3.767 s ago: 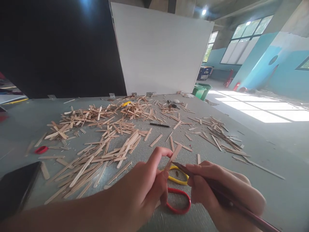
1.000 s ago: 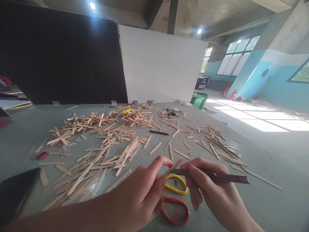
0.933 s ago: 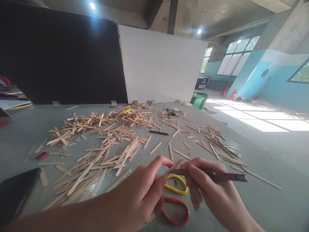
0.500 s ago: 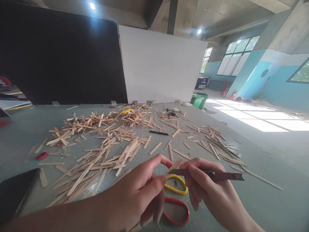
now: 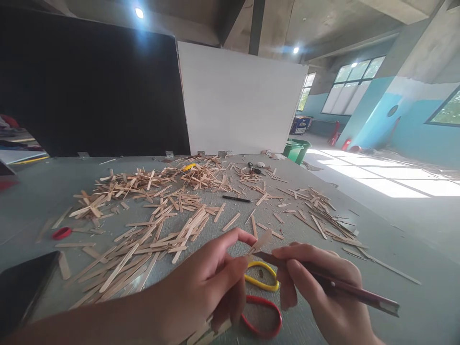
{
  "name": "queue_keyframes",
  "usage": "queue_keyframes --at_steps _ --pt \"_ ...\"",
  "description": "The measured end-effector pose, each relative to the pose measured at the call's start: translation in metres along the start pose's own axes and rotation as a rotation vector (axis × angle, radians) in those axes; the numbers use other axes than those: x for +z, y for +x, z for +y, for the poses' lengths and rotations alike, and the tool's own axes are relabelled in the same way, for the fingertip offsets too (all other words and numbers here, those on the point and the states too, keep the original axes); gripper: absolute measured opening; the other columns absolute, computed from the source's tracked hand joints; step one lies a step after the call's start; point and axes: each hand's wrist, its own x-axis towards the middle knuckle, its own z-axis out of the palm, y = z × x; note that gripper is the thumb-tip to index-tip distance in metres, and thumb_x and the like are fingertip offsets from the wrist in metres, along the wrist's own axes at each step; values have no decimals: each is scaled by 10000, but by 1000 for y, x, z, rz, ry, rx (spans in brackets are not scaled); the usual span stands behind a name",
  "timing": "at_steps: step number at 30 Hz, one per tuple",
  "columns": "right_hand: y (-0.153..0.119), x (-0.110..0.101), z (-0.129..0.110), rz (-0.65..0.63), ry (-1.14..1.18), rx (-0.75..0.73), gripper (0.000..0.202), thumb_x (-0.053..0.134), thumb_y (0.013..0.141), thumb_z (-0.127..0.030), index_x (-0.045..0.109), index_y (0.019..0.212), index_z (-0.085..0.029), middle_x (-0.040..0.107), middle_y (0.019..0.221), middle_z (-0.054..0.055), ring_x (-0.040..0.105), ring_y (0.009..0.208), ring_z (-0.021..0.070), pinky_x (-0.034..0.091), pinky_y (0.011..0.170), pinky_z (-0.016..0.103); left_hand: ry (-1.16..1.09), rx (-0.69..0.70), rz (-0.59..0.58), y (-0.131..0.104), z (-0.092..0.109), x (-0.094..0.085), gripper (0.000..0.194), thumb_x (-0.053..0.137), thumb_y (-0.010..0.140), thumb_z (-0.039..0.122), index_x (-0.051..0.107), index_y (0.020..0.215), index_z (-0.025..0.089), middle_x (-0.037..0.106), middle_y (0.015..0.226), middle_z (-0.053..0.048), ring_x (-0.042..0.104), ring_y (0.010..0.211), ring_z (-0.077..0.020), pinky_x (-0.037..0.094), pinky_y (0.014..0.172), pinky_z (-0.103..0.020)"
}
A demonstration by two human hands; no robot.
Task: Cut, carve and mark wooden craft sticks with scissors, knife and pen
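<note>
My left hand (image 5: pixel 212 275) pinches a short wooden craft stick (image 5: pixel 264 239) between thumb and fingertips, its rounded end slanting up to the right. My right hand (image 5: pixel 328 278) is closed around a slim dark-brown craft knife (image 5: pixel 370 296). The narrow front end of the knife meets the lower part of the stick, while its back end points down to the right. Beneath the hands, scissors lie on the table, with one yellow handle loop (image 5: pixel 276 286) and one red handle loop (image 5: pixel 279 326); their blades are hidden. More wooden pieces (image 5: pixel 201 333) show under my left hand.
Heaps of craft sticks (image 5: pixel 143 184) cover the grey table (image 5: pixel 391 244). A black pen (image 5: pixel 236 198) lies mid-table. At left are a red ring (image 5: pixel 62 233) and a dark flat device (image 5: pixel 28 287). Black (image 5: pixel 93 86) and white panels (image 5: pixel 240 96) stand along the back edge.
My right hand has shifted slightly right and turned, so the knife's back end now sits lower and farther right. My left hand with the stick has barely moved.
</note>
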Motion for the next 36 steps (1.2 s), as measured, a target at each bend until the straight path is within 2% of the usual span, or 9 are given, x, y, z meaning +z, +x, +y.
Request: queue_keyframes --at_steps 4,6,10,14,18,23,31,33,36 --pt "3 -1 3 136 32 11 280 545 1108 -434 766 1135 -263 737 636 -16 621 405 111 535 457 212 27 12 48 2 1 0 500 459 1074 642 507 1338 220 574 588 69 384 468 -115 339 487 -229" --pt "5 -1 5 93 -21 40 345 486 1126 -462 743 1166 -235 741 663 3 602 395 110 516 425 211 70 -4 71 3 1 0 481 453 1078 634 543 1298 216 559 584 72 374 472 -113 322 487 -231" --pt "3 2 7 -130 -94 188 336 569 1085 -475 717 965 -199 691 615 -1 548 378 96 442 395 194 199 -5 73 5 5 1 423 458 1092 579 628 1196 206 546 571 70 389 496 -114 324 506 -232" --pt "-4 7 3 -87 -102 249 379 604 1059 -499 649 815 -213 650 568 -6 513 376 100 406 392 208 281 91 120 5 7 2 466 498 1064 612 693 1048 190 592 644 35 464 567 -124 355 537 -231" --pt "-9 10 4 -72 -200 127 329 589 1076 -419 699 845 -213 623 526 -18 530 393 113 415 397 208 255 102 119 7 4 2 437 579 1032 587 689 918 179 569 666 35 471 595 -124 357 556 -233" --pt "-15 11 9 29 -303 -135 93 650 1037 -224 724 989 -256 713 611 -45 629 433 104 498 445 182 489 259 212 6 -4 4 331 550 1076 440 690 894 202 592 647 42 472 579 -120 361 557 -244" --pt "-26 10 12 66 -339 -359 381 622 957 -57 724 1214 -320 831 864 14 786 649 166 625 557 214 620 567 347 -3 -3 3 144 580 1064 198 710 1042 254 775 920 11 723 800 -142 528 755 -240" --pt "-30 8 16 51 -378 -381 390 618 967 -87 728 1249 -333 832 853 16 778 611 166 624 534 208 564 532 383 -2 -1 4 124 604 1038 210 712 993 252 760 882 12 706 772 -146 528 733 -248" --pt "-32 3 19 41 -423 -430 401 584 1003 -145 725 1323 -343 832 848 21 720 477 147 635 511 223 299 273 370 1 5 3 59 712 965 297 698 964 240 710 780 26 639 664 -136 486 600 -229"
